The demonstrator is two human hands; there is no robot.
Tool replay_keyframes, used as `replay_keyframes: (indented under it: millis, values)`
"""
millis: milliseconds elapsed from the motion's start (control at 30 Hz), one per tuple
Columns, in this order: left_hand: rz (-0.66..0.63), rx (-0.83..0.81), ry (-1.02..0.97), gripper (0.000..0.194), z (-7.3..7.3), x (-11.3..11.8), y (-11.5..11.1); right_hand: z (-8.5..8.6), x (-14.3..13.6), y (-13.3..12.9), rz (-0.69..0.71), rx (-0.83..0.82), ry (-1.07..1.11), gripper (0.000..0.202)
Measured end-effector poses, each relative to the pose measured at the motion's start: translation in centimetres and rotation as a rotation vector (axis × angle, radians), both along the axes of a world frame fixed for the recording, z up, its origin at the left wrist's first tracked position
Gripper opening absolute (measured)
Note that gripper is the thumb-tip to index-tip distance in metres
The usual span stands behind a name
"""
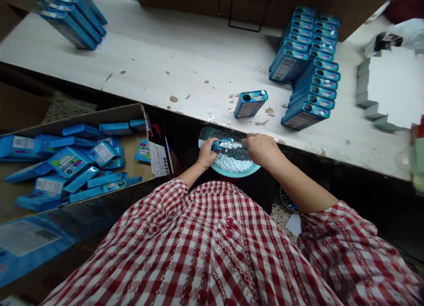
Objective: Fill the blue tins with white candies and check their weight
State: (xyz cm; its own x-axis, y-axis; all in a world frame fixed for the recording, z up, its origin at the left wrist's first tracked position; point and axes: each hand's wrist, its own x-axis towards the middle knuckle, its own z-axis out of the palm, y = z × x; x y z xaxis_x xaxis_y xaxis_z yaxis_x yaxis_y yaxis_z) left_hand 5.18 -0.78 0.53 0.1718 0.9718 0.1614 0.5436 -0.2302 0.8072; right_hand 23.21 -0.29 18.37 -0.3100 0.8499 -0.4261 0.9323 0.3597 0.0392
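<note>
My left hand (206,153) is closed around a small blue candy box (221,144), tilted with its opening toward the right. White candies show at that opening. My right hand (262,149) is wrapped round a scoop, mostly hidden by the fingers and by the white candies (236,145) heaped on it; its tip is at the box's mouth. Both hands are over a turquoise basin (228,173) holding many more white candies, partly under the table edge. On the table just beyond stands one blue box (251,104) with a dark round opening.
Upright blue boxes (306,114) stand in rows on the white table (149,67), right of centre. More boxes (71,25) stand far left. A cardboard carton (135,145) of loose blue boxes is at my left. White folded cartons (394,85) lie far right; a large brown box (198,5) stands behind.
</note>
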Motion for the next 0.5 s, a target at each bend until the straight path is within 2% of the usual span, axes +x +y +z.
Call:
replay_keyframes:
  millis: [133, 200, 267, 333, 400, 433, 500]
  values:
    - [-0.005, -0.004, -0.002, 0.034, -0.1, -0.2, 0.0, 1.5, -1.3, -0.5, 0.044, 0.015, -0.028, 0.031]
    - [0.012, -0.019, -0.048, 0.035, -0.3, -0.5, 0.0, 1.7, -0.4, -0.8, 0.038, 0.027, -0.028, 0.030]
    - [0.036, -0.037, -0.104, 0.036, -0.5, -0.9, 0.1, 0.9, 1.6, -1.0, -0.004, 0.037, -0.021, 0.032]
    - [0.051, -0.047, -0.152, 0.037, -0.6, -1.5, 0.1, -1.2, 3.8, -1.0, -0.093, 0.015, -0.007, 0.037]
    - [0.063, -0.043, -0.183, 0.036, -0.5, -2.1, 0.1, -4.4, 5.3, -0.9, -0.234, -0.058, 0.007, 0.041]
    - [0.074, -0.041, -0.193, 0.036, -0.5, -2.4, 0.0, -6.3, 5.4, -0.8, -0.327, -0.122, 0.021, 0.042]
    - [0.105, -0.042, -0.198, 0.036, -0.3, -2.9, -0.1, -10.2, 4.6, -0.8, -0.412, -0.195, 0.032, 0.038]
